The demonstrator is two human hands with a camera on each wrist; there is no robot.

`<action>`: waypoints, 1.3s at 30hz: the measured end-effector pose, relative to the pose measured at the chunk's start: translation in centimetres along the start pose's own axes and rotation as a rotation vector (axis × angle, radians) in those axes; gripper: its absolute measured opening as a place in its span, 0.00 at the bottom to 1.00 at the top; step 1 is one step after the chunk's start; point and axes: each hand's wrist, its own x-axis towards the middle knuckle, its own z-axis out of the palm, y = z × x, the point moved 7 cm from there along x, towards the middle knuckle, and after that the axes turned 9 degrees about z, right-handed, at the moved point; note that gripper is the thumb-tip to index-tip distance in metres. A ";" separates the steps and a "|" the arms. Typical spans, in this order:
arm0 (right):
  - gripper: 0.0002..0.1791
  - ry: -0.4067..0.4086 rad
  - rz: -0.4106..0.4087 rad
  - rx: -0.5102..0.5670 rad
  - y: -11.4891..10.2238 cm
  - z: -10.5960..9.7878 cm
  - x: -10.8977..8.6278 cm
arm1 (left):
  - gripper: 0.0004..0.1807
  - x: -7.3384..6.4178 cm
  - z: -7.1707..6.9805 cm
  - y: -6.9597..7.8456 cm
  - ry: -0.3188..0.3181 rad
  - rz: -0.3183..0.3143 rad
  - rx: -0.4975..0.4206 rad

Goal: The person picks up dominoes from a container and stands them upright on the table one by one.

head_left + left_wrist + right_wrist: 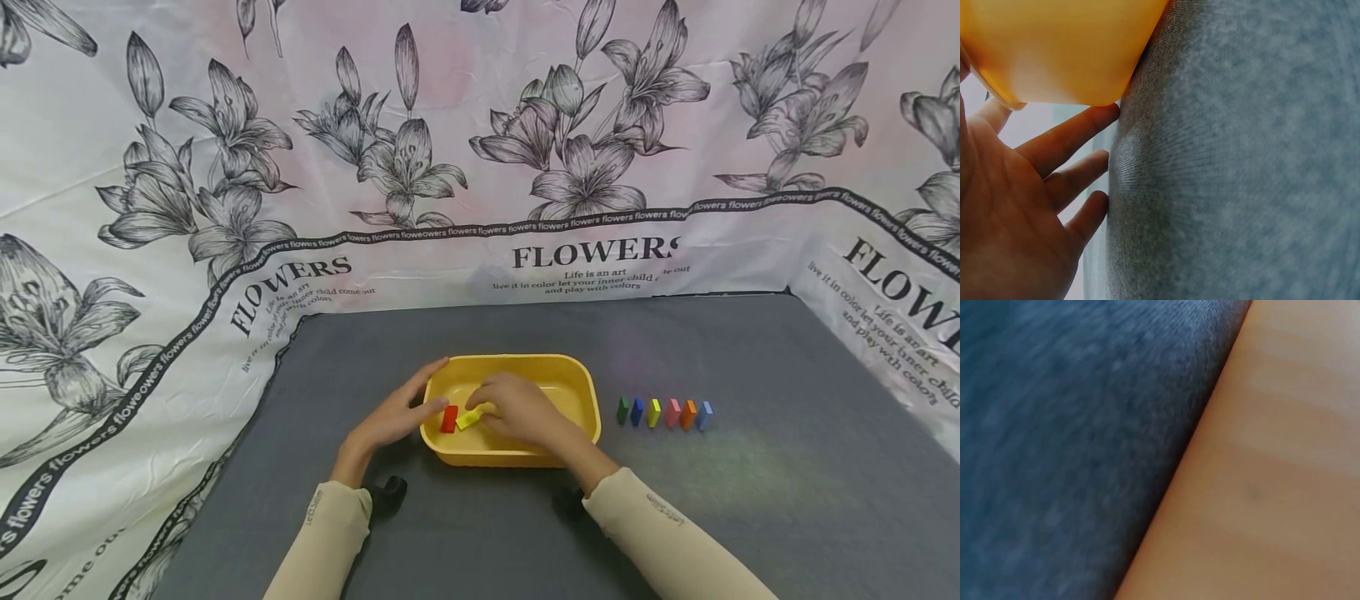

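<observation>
A yellow plastic tub (512,459) stands on the grey cloth. My left hand (393,417) rests at its left side, thumb over the rim and fingers spread outside. In the left wrist view, those fingers look nearly straight against the tub's outer wall (1066,56). Inside the tub, my right hand (521,408) pinches the right end of a small yellow block (468,419); its fingertips partly hide the block. Beside it, near the left thumb, is a red block (449,419). The right wrist view shows only the tub's wall (1272,487) and cloth, blurred.
Right of the tub, several small coloured blocks stand upright in a spaced row, from a green block (622,410) to a light blue block (704,415). A flower-printed curtain (450,275) borders the grey tabletop (487,533) at the back and sides.
</observation>
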 end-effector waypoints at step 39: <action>0.11 -0.201 0.102 -0.282 -1.6 3.2 2.2 | 0.36 -0.1 -0.1 0.3 0.001 0.033 0.001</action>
